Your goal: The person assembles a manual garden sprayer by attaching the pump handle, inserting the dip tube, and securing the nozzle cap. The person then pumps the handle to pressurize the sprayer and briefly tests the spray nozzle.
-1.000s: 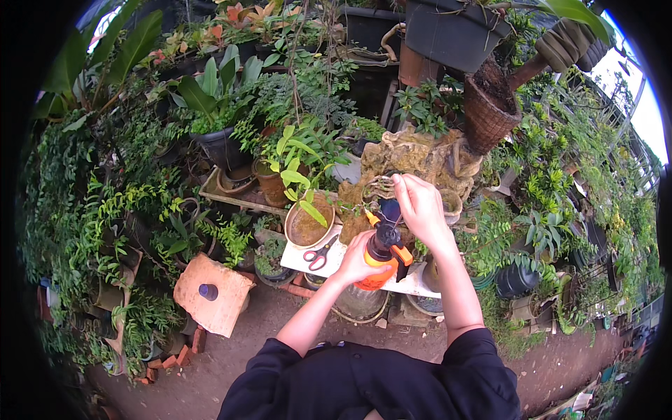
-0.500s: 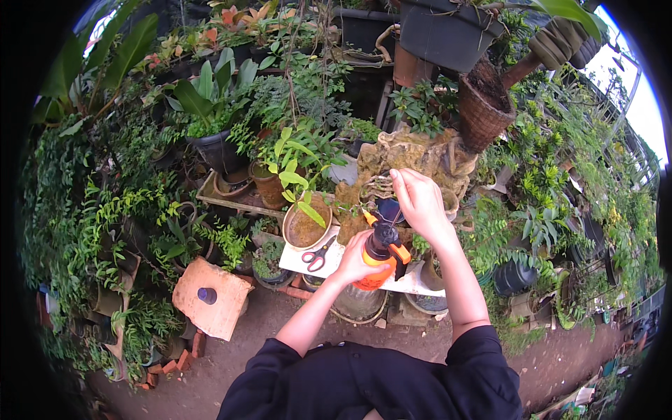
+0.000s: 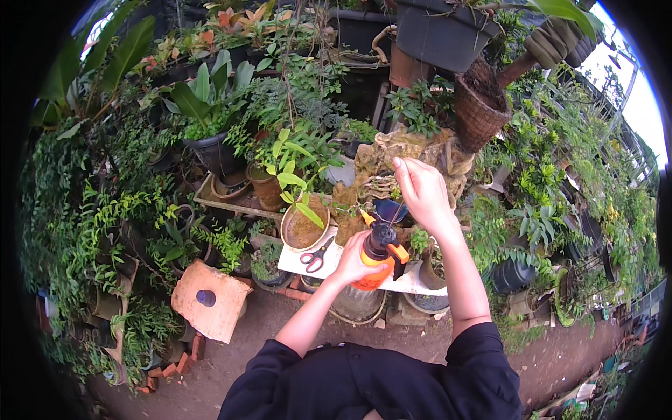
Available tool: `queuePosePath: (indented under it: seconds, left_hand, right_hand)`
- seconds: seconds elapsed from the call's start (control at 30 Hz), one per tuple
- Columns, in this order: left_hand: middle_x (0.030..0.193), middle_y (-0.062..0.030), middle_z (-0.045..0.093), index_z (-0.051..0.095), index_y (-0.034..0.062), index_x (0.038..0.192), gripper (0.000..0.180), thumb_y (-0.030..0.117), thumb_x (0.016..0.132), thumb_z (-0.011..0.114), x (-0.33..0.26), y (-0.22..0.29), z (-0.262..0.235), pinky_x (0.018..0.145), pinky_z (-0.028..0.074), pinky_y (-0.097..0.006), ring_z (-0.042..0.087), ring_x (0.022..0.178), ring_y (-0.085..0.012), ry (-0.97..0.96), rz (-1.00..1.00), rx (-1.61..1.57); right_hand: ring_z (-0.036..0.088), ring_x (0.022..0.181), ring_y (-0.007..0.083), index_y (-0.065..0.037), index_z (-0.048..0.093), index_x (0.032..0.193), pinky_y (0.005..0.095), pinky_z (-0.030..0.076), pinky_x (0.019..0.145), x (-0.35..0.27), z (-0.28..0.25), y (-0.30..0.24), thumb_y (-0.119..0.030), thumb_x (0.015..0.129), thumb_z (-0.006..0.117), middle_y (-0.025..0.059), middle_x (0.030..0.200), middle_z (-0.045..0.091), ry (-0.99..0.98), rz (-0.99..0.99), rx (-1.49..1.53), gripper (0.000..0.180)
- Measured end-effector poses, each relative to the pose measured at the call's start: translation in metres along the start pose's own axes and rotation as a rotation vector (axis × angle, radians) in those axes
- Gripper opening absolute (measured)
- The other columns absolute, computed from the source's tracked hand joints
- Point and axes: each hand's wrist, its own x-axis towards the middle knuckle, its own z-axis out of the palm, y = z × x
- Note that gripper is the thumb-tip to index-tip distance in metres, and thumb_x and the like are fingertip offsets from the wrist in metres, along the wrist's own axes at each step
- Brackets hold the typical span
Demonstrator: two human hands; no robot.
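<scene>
My left hand [image 3: 354,260] is wrapped round the body of an orange spray bottle [image 3: 371,281] with a black head and an orange nozzle. Above and to the right of that head, the fingers of my right hand [image 3: 425,194] are closed in a pinch. A thin brown strand [image 3: 397,213] runs from beneath these fingers down toward the bottle's head; whether it is wire or string I cannot tell. Scissors [image 3: 313,261] with dark and red handles lie left of the bottle on a white board [image 3: 291,261].
A round pot [image 3: 305,225] with a leafy young plant stands at the board's left end. Behind my hands is a rough tan rock [image 3: 392,150]. A wooden slab [image 3: 210,308] with a dark cup-like object [image 3: 206,298] is at left. Dense potted greenery surrounds the dirt path [image 3: 280,315].
My right hand has risen slightly, away from the bottle's head, and more of the thin strand shows below it. My left hand keeps its grip on the spray bottle.
</scene>
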Motion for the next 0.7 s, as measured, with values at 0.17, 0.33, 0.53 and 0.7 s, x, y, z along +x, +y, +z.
queuePosePath:
  seconds: [0.17, 0.33, 0.53, 0.7]
  left_hand:
    - [0.135, -0.0166, 0.052, 0.046, 0.0032, 0.139, 0.093, 0.035, 0.063, 0.089, 0.0, 0.0, -0.001, 0.112, 0.036, -0.045, 0.048, 0.131, -0.0333, 0.006, -0.015, -0.003]
    - [0.134, -0.018, 0.049, 0.046, 0.0044, 0.138, 0.095, 0.038, 0.061, 0.091, -0.001, 0.005, 0.0, 0.11, 0.036, -0.047, 0.046, 0.128, -0.0361, 0.019, -0.011, -0.058]
    - [0.123, -0.0197, 0.052, 0.049, 0.0004, 0.13, 0.054, 0.015, 0.084, 0.075, -0.05, 0.046, 0.034, 0.105, 0.04, -0.043, 0.051, 0.12, -0.0316, 0.297, 0.019, -0.01]
    - [0.12, -0.0093, 0.063, 0.055, -0.0028, 0.128, 0.036, 0.021, 0.101, 0.056, -0.059, 0.06, 0.065, 0.097, 0.046, -0.032, 0.059, 0.11, -0.0162, -0.059, -0.234, -0.876]
  right_hand:
    - [0.058, 0.07, 0.0419, 0.001, 0.057, 0.082, 0.0467, 0.047, 0.064, -0.017, 0.033, -0.001, -0.02, 0.103, 0.05, 0.0197, 0.075, 0.056, 0.007, -0.048, -0.044, 0.031]
    - [0.065, 0.074, 0.0424, -0.001, 0.061, 0.085, 0.0509, 0.053, 0.064, -0.073, 0.071, 0.017, -0.025, 0.101, 0.052, 0.0186, 0.083, 0.062, -0.203, 0.069, -0.124, 0.031]
    - [0.064, 0.075, 0.0445, 0.001, 0.06, 0.087, 0.0522, 0.051, 0.064, -0.076, 0.072, 0.021, -0.024, 0.102, 0.05, 0.0214, 0.085, 0.061, -0.189, 0.085, -0.085, 0.031]
    - [0.063, 0.073, 0.0436, 0.001, 0.057, 0.086, 0.0516, 0.049, 0.064, -0.104, 0.06, -0.002, -0.021, 0.102, 0.049, 0.0205, 0.081, 0.059, -0.121, 0.205, 0.047, 0.029]
